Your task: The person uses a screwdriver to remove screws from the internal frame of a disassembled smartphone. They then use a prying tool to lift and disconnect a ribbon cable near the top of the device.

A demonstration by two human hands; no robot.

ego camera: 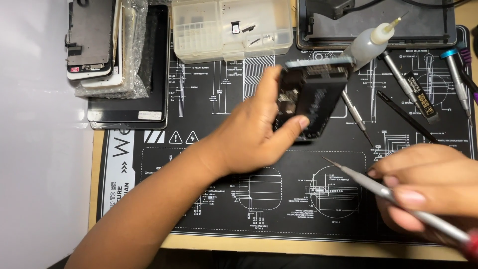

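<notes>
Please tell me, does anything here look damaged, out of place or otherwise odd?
Yes: the phone in the left hand is open, its insides bare. Loose screens are stacked at the mat's far-left corner. Nothing looks spilled.

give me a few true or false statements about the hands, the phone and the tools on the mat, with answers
1. The left hand holds an opened phone above the mat. True.
2. The right hand is empty. False: it holds a thin screwdriver.
3. The screwdriver's tip touches the phone. False: the tip is apart from it, below and to the right.
4. A clear parts box sits at the mat's far edge. True.
5. The squeeze bottle stands upright beside the right hand. False: it leans tilted near the far edge, just past the phone.
</notes>
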